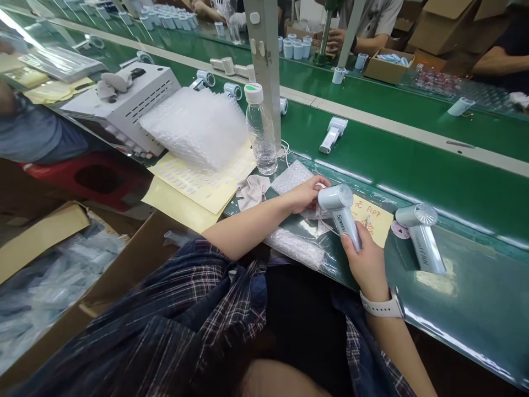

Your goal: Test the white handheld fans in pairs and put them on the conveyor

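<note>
My right hand (367, 256) is wrapped round the handle of a pale blue handheld fan (339, 207), tilted with its round head up and lettering along the handle. Behind the fan's head, my left hand (306, 195) has its fingers curled together by some clear plastic; what they pinch is partly hidden. A second handheld fan (421, 237) lies to the right on the bench, beside a small round pink tag (399, 230). Under the held fan is a yellow note (378, 218) with red handwriting. Bubble wrap pieces (294, 249) lie close to my lap.
A water bottle (261, 132) stands by a metal post (266, 66). Left of it, a bubble wrap stack (198, 127) rests on yellow sticker sheets (185, 179). Another fan (334, 134) lies on the green conveyor (384, 127). A carton of plastic bags (61, 286) sits lower left. Co-workers' hands (336, 41) show beyond.
</note>
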A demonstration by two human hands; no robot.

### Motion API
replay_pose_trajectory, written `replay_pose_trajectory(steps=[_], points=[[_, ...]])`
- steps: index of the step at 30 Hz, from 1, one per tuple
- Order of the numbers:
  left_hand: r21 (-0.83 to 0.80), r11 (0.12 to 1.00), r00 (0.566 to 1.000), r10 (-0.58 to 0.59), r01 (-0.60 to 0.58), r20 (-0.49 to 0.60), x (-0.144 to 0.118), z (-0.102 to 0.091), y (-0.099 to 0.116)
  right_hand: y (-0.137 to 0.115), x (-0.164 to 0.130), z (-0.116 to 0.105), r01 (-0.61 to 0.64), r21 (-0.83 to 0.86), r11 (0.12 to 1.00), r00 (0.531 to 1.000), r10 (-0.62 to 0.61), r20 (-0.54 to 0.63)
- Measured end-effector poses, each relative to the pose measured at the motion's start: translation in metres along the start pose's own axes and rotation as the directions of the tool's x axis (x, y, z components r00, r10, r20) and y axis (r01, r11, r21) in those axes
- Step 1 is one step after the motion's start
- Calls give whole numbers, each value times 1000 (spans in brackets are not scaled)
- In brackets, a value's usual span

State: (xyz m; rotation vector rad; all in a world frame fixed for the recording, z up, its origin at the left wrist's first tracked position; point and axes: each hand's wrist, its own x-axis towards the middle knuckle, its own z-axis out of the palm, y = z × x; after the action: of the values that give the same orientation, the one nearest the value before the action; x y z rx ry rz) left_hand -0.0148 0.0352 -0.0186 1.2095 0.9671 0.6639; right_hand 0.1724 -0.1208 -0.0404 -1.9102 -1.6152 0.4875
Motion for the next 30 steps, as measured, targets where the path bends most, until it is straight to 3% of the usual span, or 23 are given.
replay_pose_trajectory(steps=[4, 6, 7, 8, 10, 12, 14, 16, 18, 20, 21, 23, 24, 25, 26, 28, 29, 30], points=[[-26, 1000, 998, 7, -9, -64, 2, -9, 6, -3, 3, 3, 72, -139, 988, 997, -66, 42], [115, 983, 987, 149, -142, -62, -4, -9, 8, -6, 0, 4, 146, -245, 958, 989, -139, 44], [257, 933, 963, 268, -250, -37, -9, -9, 8, -8, -1, 3, 179, -312, 933, 984, -177, 34], [422, 828, 917, 399, -370, 21, -14, -9, 9, -10, -4, 0, 210, -383, 899, 975, -219, 21], [668, 486, 770, 601, -564, 213, -24, -8, 9, -15, -8, -9, 274, -511, 815, 949, -316, 6], [727, 223, 635, 685, -650, 357, -32, -8, 11, -19, -11, -22, 321, -577, 751, 918, -397, -6], [739, 113, 561, 728, -665, 394, -35, -9, 16, -23, -13, -31, 304, -597, 742, 901, -428, -73], [763, 82, 549, 744, -641, 381, -35, -7, 21, -29, -16, -33, 272, -605, 748, 894, -430, -130], [774, 39, 547, 730, -632, 410, -37, -3, 25, -34, -18, -31, 333, -583, 741, 890, -452, -66], [767, -49, 509, 721, -640, 470, -44, 1, 29, -37, -16, -29, 377, -503, 778, 901, -433, 6], [764, -102, 482, 720, -637, 498, -49, 3, 31, -37, -13, -31, 331, -444, 832, 925, -378, -19], [753, -197, 426, 723, -627, 544, -61, 8, 36, -36, -5, -38, 131, -225, 965, 976, -165, -141], [746, -218, 410, 723, -629, 557, -68, 10, 40, -36, -2, -43, 40, -34, 999, 988, -44, -147], [737, -212, 406, 721, -642, 562, -75, 12, 46, -38, -1, -48, -28, 197, 980, 996, 44, -78], [723, -180, 408, 723, -667, 558, -81, 14, 52, -41, -1, -52, -82, 427, 900, 996, 66, 53], [667, -57, 414, 744, -743, 525, -94, 17, 68, -51, -6, -58, -186, 733, 655, 943, -91, 320], [623, 28, 421, 761, -782, 494, -100, 20, 77, -57, -9, -59, -209, 788, 579, 897, -207, 391], [574, 129, 444, 775, -809, 451, -105, 23, 85, -63, -14, -59, -186, 797, 574, 860, -297, 414]])
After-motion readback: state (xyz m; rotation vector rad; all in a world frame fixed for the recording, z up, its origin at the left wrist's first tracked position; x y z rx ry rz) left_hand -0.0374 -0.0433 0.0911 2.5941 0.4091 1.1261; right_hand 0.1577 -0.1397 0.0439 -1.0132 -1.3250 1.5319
